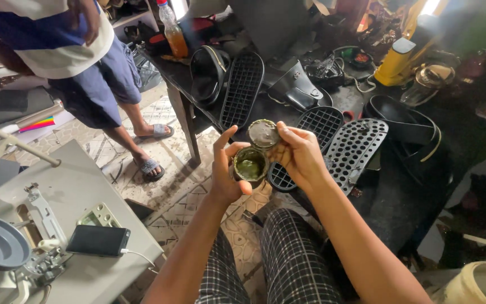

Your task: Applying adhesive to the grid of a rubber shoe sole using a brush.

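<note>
My left hand grips a small round tin with greenish paste inside, held open in front of me. My right hand holds the tin's round lid just above and behind the tin, tilted up. Both hands are raised over my lap in checked trousers. Beyond them lie black perforated shoe soles on a dark worktable.
A sewing machine table with a black phone stands at left. Another person in blue shorts and sandals stands at the back left. A bottle, a yellow container and black leather pieces crowd the worktable. A cream tub sits at bottom right.
</note>
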